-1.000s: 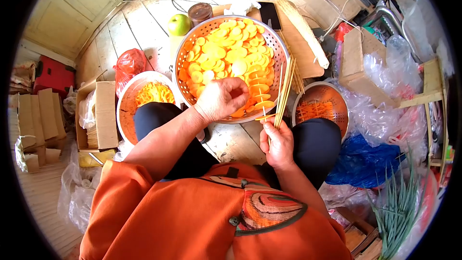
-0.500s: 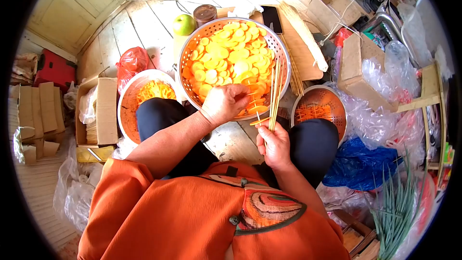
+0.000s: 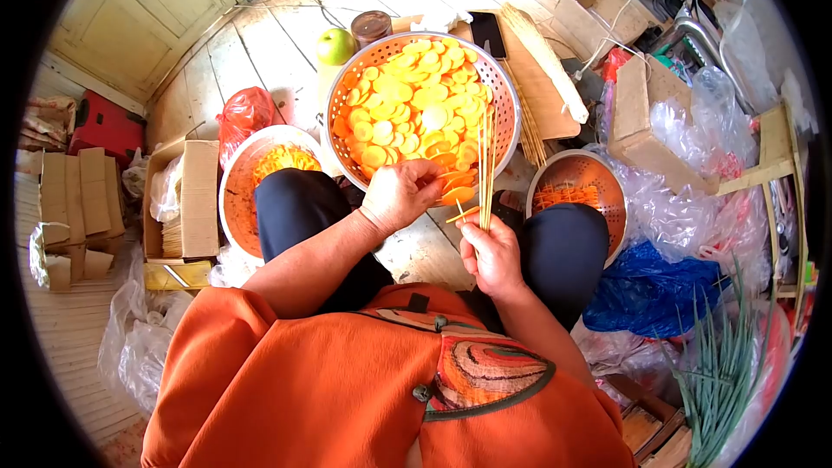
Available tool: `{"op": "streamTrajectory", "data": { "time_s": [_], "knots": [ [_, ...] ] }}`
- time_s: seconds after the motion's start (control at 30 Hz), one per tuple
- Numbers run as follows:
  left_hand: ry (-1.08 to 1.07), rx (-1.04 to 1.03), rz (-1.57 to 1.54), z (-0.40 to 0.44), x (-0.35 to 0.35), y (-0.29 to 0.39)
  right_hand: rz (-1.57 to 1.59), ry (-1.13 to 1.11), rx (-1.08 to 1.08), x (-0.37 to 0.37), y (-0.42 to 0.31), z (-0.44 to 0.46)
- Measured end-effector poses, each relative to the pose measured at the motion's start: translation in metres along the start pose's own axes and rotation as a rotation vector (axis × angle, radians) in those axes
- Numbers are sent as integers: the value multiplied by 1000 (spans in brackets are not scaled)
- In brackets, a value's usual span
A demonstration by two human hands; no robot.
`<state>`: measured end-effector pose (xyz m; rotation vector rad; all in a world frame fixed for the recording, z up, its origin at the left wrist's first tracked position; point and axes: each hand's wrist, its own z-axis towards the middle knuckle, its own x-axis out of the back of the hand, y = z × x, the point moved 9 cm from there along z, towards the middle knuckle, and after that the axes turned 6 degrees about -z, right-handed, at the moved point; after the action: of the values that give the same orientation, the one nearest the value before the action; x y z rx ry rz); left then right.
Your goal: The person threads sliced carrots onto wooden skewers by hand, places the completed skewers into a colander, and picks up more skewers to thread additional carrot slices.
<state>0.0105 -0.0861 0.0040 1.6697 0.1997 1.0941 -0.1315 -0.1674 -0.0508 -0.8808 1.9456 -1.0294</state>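
My left hand (image 3: pixel 400 194) is closed at the near rim of a metal colander (image 3: pixel 513 113). Orange carrot slices (image 3: pixel 458 195) show right at its fingertips; the exact grip is partly hidden. More round carrot slices (image 3: pixel 407 108) fill the colander. Lower and to the right, my right hand (image 3: pixel 492 258) is closed around several thin wooden skewers (image 3: pixel 487 165), most of them pointing up over the colander. One short skewer end leans toward my left hand, with a carrot slice (image 3: pixel 464 215) on it close to the right thumb.
A bowl of shredded orange pieces (image 3: pixel 247 225) stands by my left knee, and a smaller colander with threaded carrot (image 3: pixel 615 208) by my right. Behind lie a green apple (image 3: pixel 335 47), a jar (image 3: pixel 371 26), a phone (image 3: pixel 487 33) and a skewer bundle (image 3: pixel 542 61). Plastic bags (image 3: pixel 663 208) crowd the right.
The skewer strung between my hands is no longer seen stretching up to my left fingers. My left hand has shifted slightly down. The right hand still holds the skewers.
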Motion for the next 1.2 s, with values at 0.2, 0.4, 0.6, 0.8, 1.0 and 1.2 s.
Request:
{"op": "streamTrajectory", "data": {
  "time_s": [0.2, 0.4, 0.6, 0.8, 1.0, 1.2],
  "knots": [
    [-51, 72, -46, -1, 0, -6, 49, -39, -27, -3, 1, -2],
    [109, 113, -433, 6, 17, -26, 70, -23, -20, -2, 0, -2],
    [151, -47, 68, 6, 21, -6, 28, -64, -25, -6, 1, -3],
    [93, -10, 56, 7, 17, -5, 8, -66, -37, -5, 2, -3],
    [91, -11, 75, 5, 12, -5, 52, -55, -51, -5, 2, -2],
    [107, 51, -3, 5, 13, -12, 63, -72, -40, -7, 1, -1]
  ]
}}
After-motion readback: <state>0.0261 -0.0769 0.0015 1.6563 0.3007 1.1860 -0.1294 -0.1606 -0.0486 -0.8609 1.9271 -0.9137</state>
